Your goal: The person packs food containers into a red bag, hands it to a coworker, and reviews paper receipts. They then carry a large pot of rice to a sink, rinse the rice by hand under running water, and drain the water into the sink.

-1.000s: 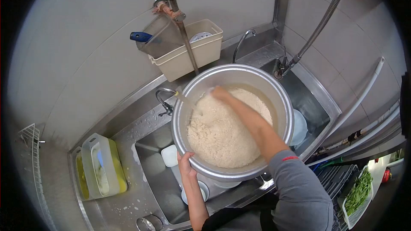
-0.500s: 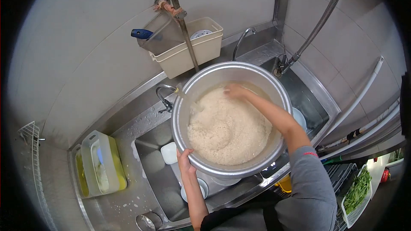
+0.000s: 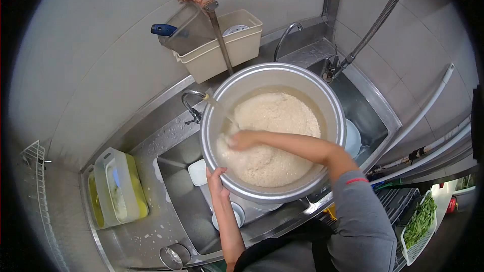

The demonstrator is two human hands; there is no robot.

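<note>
A large metal pot (image 3: pixel 335 106) rests across the sink, holding white rice (image 3: pixel 282 112) under cloudy water. My left hand (image 3: pixel 217 182) is closed on its near-left rim, thumb and fingers at the edge. Inside the pot, my right hand (image 3: pixel 243 140) touches the rice on the left side; motion blurs its fingers and the rice partly hides them. A curved tap (image 3: pixel 189 105) beside the left rim runs a stream of water into the pot, close to this hand.
Behind the pot stands a beige bin (image 3: pixel 217 60) with a mesh strainer (image 3: pixel 187 30) leaning in it. Yellow-green and clear containers (image 3: pixel 135 186) sit on the left ledge, a metal cup (image 3: pixel 174 257) at the front. Bowls lie in the sink basin (image 3: pixel 176 186). Greens fill a white basket (image 3: pixel 414 252) at right.
My right hand has swept from the far side of the pot to the left side, through the rice. The left hand keeps its grip on the rim. The view has shifted slightly.
</note>
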